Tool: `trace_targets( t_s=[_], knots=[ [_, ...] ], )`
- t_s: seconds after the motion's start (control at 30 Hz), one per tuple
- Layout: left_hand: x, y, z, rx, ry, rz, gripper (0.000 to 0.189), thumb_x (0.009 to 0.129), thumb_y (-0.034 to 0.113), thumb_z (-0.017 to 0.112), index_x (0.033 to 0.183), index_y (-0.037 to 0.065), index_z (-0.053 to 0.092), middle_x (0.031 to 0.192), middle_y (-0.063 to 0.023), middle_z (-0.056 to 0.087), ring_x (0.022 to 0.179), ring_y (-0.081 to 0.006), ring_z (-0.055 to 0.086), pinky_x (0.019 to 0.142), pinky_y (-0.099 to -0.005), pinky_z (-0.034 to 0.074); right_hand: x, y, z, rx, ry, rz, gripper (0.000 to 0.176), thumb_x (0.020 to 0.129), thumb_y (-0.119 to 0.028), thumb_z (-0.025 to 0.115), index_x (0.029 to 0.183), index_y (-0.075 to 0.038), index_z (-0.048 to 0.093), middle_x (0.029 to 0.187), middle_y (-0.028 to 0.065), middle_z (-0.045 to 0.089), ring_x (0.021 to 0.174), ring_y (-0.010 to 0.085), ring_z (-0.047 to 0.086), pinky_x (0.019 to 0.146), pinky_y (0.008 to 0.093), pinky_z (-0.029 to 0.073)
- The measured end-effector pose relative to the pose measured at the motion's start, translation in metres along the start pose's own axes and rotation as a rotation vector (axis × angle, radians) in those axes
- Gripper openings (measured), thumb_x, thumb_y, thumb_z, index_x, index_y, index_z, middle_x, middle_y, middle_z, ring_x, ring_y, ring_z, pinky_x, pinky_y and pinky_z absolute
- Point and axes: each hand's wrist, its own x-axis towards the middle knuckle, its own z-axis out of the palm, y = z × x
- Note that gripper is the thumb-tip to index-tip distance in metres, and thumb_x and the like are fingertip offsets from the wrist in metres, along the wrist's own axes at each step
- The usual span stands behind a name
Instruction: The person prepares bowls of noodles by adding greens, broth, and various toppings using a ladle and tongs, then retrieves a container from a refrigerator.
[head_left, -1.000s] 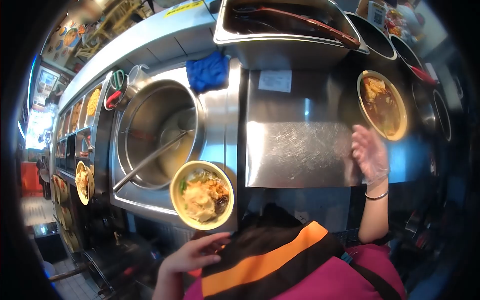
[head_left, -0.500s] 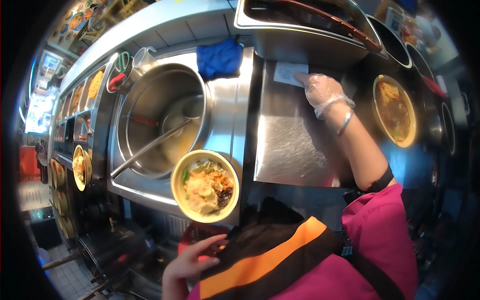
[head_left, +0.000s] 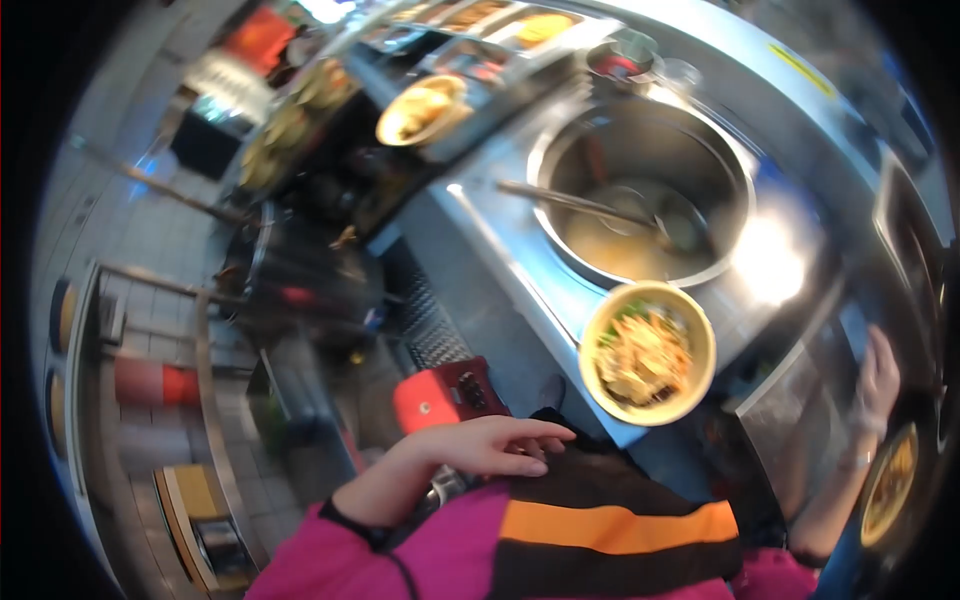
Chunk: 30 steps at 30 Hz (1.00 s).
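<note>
My left hand [head_left: 500,447] is bare and hovers in front of my apron, fingers stretched out and holding nothing. At the right edge my right hand [head_left: 878,385], in a clear plastic glove, lies over the steel counter [head_left: 785,400] with its fingers extended, blurred. A pale paper slip [head_left: 853,328] is close to its fingertips. Between the hands, a yellow bowl [head_left: 655,416] filled with dumplings, greens and shredded toppings stands at the stove corner. Behind it is a large steel pot [head_left: 690,145] of cloudy liquid, with a long ladle handle [head_left: 570,200] leaning over its rim.
Another yellow bowl [head_left: 872,530] of food sits beside my right forearm. Farther back, a filled bowl [head_left: 455,118] stands near the topping trays [head_left: 545,30]. A red box-like object [head_left: 425,402] is low behind my left hand. Shelving [head_left: 205,400] runs along the left.
My view has swung left, so pot, bowl and counter appear farther right. My left hand has straightened its fingers. My right hand stays over the steel counter near the paper slip.
</note>
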Motion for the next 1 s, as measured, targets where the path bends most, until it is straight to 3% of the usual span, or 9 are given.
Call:
trace_targets(
  t_s=[0.13,0.27,0.33,0.43,0.6,0.73,0.8,0.87,1.0],
  knots=[
    [-0.017,-0.015,-0.063,0.034,0.107,0.085,0.048,0.087,0.018,0.052,0.129,0.006,0.035,0.116,-0.0099,0.051,0.097,-0.0132,0.053,0.083,-0.0260,0.043,-0.024,-0.036,-0.009,0.018,-0.039,0.163,0.022,0.087,-0.004,0.045,0.105,0.005,0.055,0.100,0.0117,0.060,0.090,0.0172,0.057,0.080,0.0256,0.042],
    [-0.023,-0.026,-0.152,-0.314,0.495,0.190,0.040,0.085,0.017,0.051,0.123,0.006,0.043,0.107,-0.0113,0.056,0.091,-0.0180,0.058,0.078,-0.0302,0.047,-0.056,-0.068,0.005,-0.038,0.124,0.107,0.024,0.088,-0.005,0.045,0.108,0.005,0.054,0.098,0.0096,0.060,0.086,0.0141,0.056,0.076,0.0232,0.042],
    [-0.016,-0.037,-0.204,-0.570,0.577,0.321,0.037,0.086,0.020,0.050,0.118,0.003,0.046,0.103,-0.0121,0.058,0.088,-0.0208,0.059,0.076,-0.0333,0.049,-0.078,-0.097,0.013,0.134,0.260,0.302,0.026,0.087,-0.004,0.045,0.111,0.003,0.054,0.097,0.0053,0.059,0.078,0.0084,0.052,0.071,0.0190,0.041],
    [0.019,-0.054,-0.274,-0.787,0.554,0.256,0.038,0.087,0.025,0.047,0.113,-0.002,0.047,0.106,-0.0164,0.054,0.094,-0.0248,0.056,0.081,-0.0368,0.047,-0.104,-0.139,0.036,0.184,0.343,0.307,0.024,0.087,-0.006,0.047,0.108,0.001,0.056,0.070,-0.0048,0.049,0.054,-0.0004,0.036,0.046,0.0132,0.027],
    [0.100,-0.018,-0.306,-0.819,0.248,-0.022,0.050,0.090,0.041,0.038,0.114,-0.003,0.041,0.114,-0.0253,0.046,0.108,-0.0368,0.047,0.089,-0.0462,0.042,-0.113,-0.241,0.080,-0.027,0.422,0.484,0.015,0.084,-0.010,0.057,0.095,-0.001,0.063,0.064,-0.0039,0.049,0.052,0.0006,0.038,0.044,0.0141,0.029],
    [0.163,0.011,-0.331,-0.813,0.090,-0.164,0.052,0.088,0.039,0.043,0.104,-0.010,0.048,0.101,-0.0252,0.055,0.092,-0.0341,0.057,0.079,-0.0429,0.050,-0.145,-0.288,0.076,-0.083,0.420,0.645,0.016,0.084,-0.010,0.056,0.094,0.000,0.062,0.064,-0.0028,0.052,0.053,0.0013,0.041,0.045,0.0147,0.031],
    [0.193,0.004,-0.349,-0.829,-0.233,-0.192,0.050,0.086,0.036,0.048,0.110,-0.008,0.044,0.097,-0.0246,0.056,0.087,-0.0319,0.059,0.075,-0.0401,0.051,-0.168,-0.301,0.072,-0.123,0.424,0.708,0.016,0.084,-0.010,0.056,0.094,0.000,0.062,0.065,-0.0022,0.053,0.054,0.0016,0.042,0.046,0.0149,0.032],
    [0.207,0.009,-0.344,-0.426,-0.022,-0.182,0.049,0.085,0.035,0.050,0.111,-0.005,0.043,0.095,-0.0244,0.057,0.086,-0.0313,0.060,0.072,-0.0385,0.051,-0.197,-0.306,0.070,-0.252,0.381,0.733,0.018,0.084,-0.014,0.054,0.095,-0.003,0.063,0.064,-0.0025,0.052,0.050,0.0009,0.041,0.043,0.0153,0.032],
    [0.183,0.037,-0.334,0.035,-0.050,-0.162,0.040,0.084,0.035,0.053,0.107,0.003,0.048,0.089,-0.0147,0.060,0.077,-0.0234,0.061,0.065,-0.0339,0.051,-0.247,-0.325,0.070,-0.301,0.366,0.961,0.017,0.085,-0.013,0.055,0.092,0.002,0.061,0.070,0.0025,0.059,0.060,0.0068,0.051,0.055,0.0207,0.043]
  ],
)
